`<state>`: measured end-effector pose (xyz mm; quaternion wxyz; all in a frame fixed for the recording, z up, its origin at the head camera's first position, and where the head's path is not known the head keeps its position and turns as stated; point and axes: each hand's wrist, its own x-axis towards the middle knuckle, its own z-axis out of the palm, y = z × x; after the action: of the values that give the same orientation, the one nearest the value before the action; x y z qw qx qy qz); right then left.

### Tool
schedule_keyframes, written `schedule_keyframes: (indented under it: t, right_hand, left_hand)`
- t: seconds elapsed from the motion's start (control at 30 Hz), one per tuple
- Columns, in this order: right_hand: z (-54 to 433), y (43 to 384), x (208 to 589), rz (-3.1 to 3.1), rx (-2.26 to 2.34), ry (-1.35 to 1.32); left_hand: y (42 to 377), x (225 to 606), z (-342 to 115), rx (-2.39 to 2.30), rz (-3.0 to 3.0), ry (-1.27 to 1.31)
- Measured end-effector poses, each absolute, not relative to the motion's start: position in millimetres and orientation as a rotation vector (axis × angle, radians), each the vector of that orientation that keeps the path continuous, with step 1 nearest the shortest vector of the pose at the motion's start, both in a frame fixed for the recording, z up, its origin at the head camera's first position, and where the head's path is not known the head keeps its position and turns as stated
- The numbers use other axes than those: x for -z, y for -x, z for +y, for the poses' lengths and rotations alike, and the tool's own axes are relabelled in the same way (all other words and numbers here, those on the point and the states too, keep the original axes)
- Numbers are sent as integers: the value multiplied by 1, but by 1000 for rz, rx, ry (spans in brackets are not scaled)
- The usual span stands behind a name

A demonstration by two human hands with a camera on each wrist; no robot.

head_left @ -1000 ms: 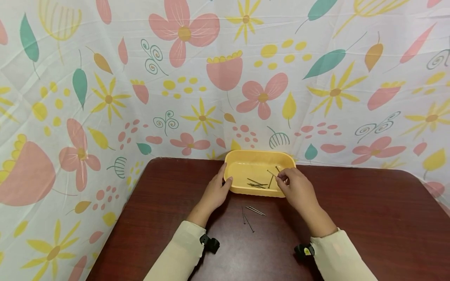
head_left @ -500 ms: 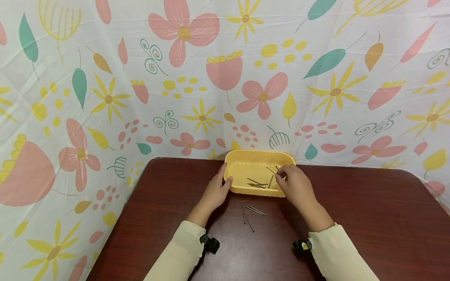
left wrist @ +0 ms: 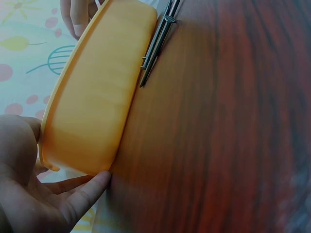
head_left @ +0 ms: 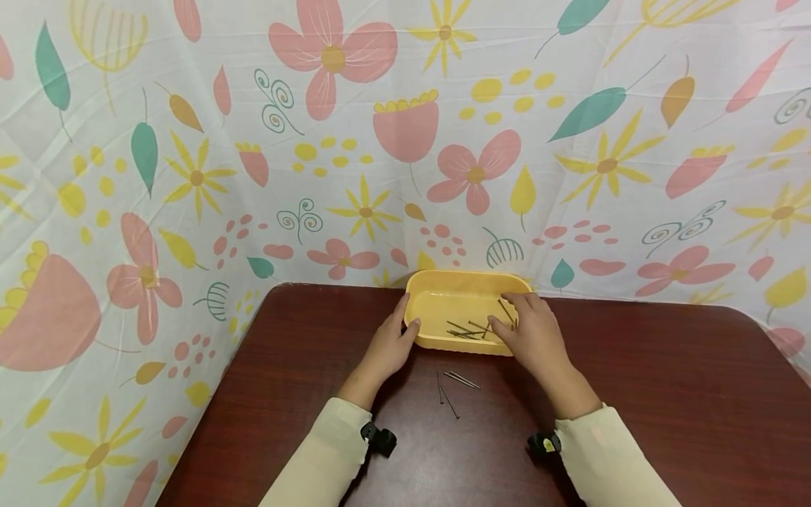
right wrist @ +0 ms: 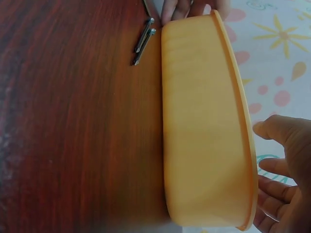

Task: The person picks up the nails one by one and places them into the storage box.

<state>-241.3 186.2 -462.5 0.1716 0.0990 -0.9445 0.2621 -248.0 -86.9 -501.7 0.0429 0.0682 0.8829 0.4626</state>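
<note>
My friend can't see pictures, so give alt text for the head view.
The left hand holds the left end of a yellow tray on a dark table, while the open right hand is over its right end. Nails lie inside the tray, more nails on the table in front of it. Flowered cloth hangs behind.

From above, the head view looks forward and down over the tabletop [head_left: 659, 394] to the flowered curtain [head_left: 355, 148], widest and farthest off; the left wrist view sits low and close, turned sideways before the near side of the yellow tray [left wrist: 92, 97]; the right wrist view matches it, tipped oppositely; both share that side and some nails [right wrist: 144, 47].
</note>
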Motion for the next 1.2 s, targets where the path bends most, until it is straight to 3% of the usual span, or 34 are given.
schedule_keyframes:
  t: [1.2]
  right_hand:
    - [180,203,466,-2565,-834,-359]
  left_hand:
    - [247,499,-86,-1411,2705,-207]
